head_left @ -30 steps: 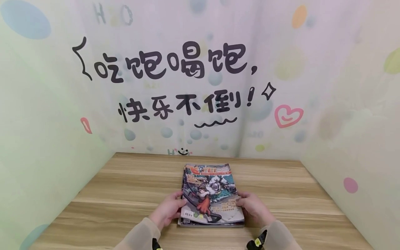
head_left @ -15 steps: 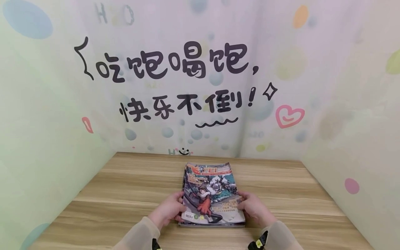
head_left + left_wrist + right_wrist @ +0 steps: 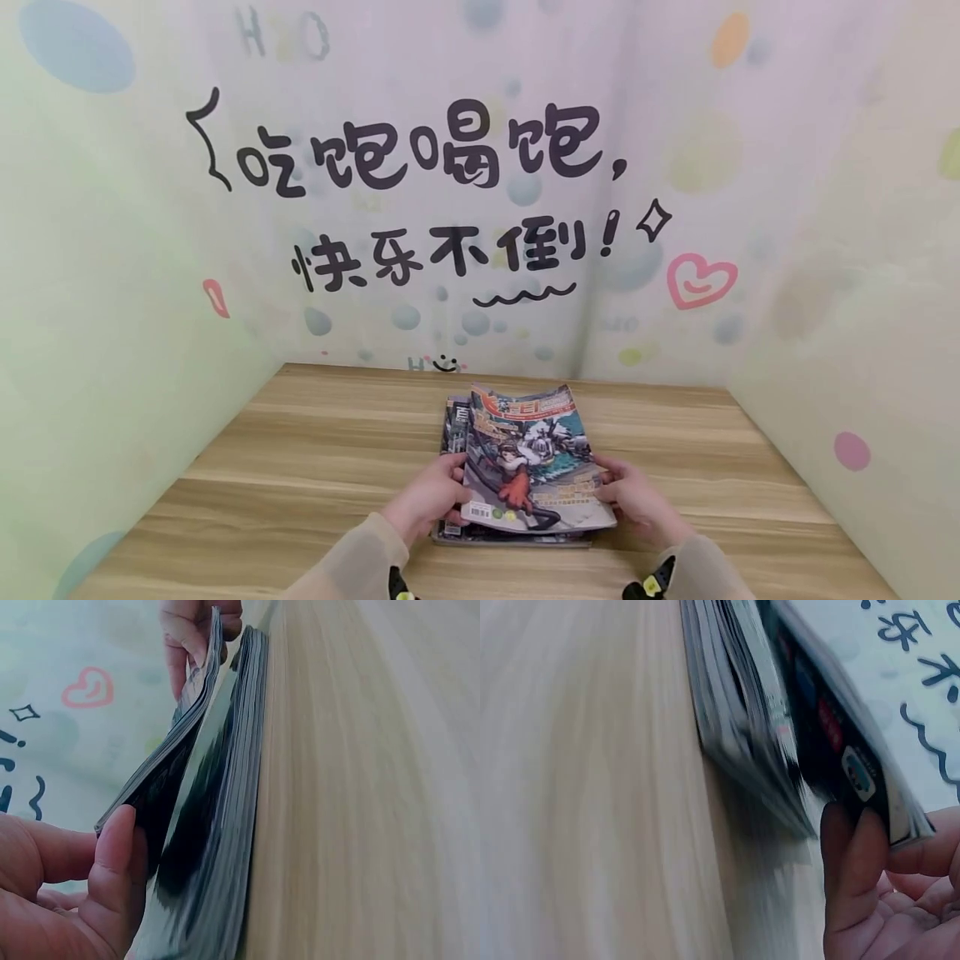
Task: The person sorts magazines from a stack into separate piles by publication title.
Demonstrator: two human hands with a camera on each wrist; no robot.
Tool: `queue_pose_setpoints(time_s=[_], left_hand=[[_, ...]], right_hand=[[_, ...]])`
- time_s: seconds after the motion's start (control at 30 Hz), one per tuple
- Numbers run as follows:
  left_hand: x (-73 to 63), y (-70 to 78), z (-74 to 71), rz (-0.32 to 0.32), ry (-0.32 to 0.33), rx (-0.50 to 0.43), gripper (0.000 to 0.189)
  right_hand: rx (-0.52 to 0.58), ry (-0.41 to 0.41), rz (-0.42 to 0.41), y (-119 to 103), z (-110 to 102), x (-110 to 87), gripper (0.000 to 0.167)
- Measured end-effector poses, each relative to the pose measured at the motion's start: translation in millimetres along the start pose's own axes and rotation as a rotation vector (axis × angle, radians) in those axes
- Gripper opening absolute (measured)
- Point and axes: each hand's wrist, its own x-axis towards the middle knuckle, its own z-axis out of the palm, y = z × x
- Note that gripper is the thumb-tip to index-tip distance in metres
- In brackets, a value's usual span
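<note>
A magazine [image 3: 536, 467] with a red-clad figure on its cover is raised and shifted right off the stack of magazines [image 3: 453, 425] on the table. My left hand [image 3: 433, 498] pinches its left edge, and the right hand [image 3: 639, 500] grips the opposite edge. In the left wrist view the lifted magazine [image 3: 169, 742] bends between both hands, with a gap over the stack [image 3: 244, 772]; its fingers [image 3: 112, 859] curl from beneath. The right wrist view has the dark back cover of that magazine [image 3: 825, 705], held at a corner by fingers and thumb [image 3: 870, 855].
Wood-grain table [image 3: 322, 467] surface extends on both sides of the stack. Behind it hangs a pale curtain [image 3: 480, 333] with black writing, and similar pale walls close in the left and right sides. Both wrists wear black straps [image 3: 651, 581].
Both hands have lifted the top magazine and carried it to the right, uncovering the left edge of the stack. The head view has turned slightly left.
</note>
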Motion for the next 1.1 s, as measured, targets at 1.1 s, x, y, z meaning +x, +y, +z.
queue_pose_setpoints(time_s=[1.1], left_hand=[[53.6,11.9,156.5,-0.011,0.010,-0.114,0.070]], right_hand=[[-0.005,-0.033,0.064,19.8,-170.1,-18.7,0.065]])
